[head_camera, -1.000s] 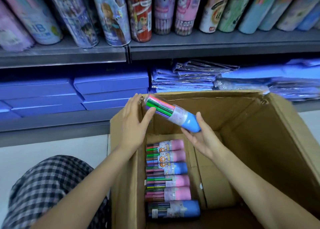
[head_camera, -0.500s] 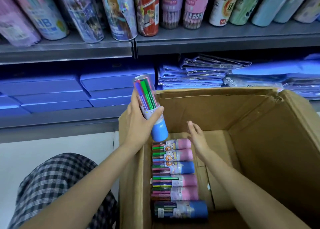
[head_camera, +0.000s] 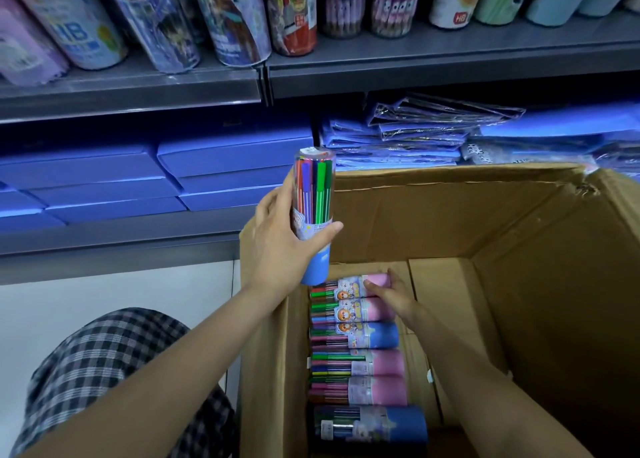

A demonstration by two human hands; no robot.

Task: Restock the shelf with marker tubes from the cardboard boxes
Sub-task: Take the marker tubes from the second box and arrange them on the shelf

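- Cardboard box (head_camera: 450, 215) stands open in front of us below the shelves, its flaps up and its far wall creased.
- Along its left inner wall we see a row of marker tubes (head_camera: 360, 346) lying on their sides, stacked toward us: pink caps, blue caps, the nearest one dark blue. The floor of the box to their right is bare cardboard.
- Our left hand (head_camera: 277, 246) grips one blue-based marker tube (head_camera: 313, 215) upright above the box's left rim, thumb across its front, fingers wrapped behind; coloured pens show through its clear top.
- Our right hand (head_camera: 393, 293) reaches down into the box and rests on the farthest pink tube (head_camera: 356, 286) in the row, fingers curled over its cap end; we cannot tell whether it truly grips it.
- Blue flat boxes (head_camera: 138, 180) are stacked on the lower shelf (head_camera: 121, 235) behind the held tube; plastic-wrapped blue packs (head_camera: 415, 135) lie to their right.
- Upper shelf (head_camera: 433, 62) carries tall printed pencil canisters (head_camera: 294, 14), leaning.
- A checked trouser knee (head_camera: 104, 371) sits at lower left, beside the box.
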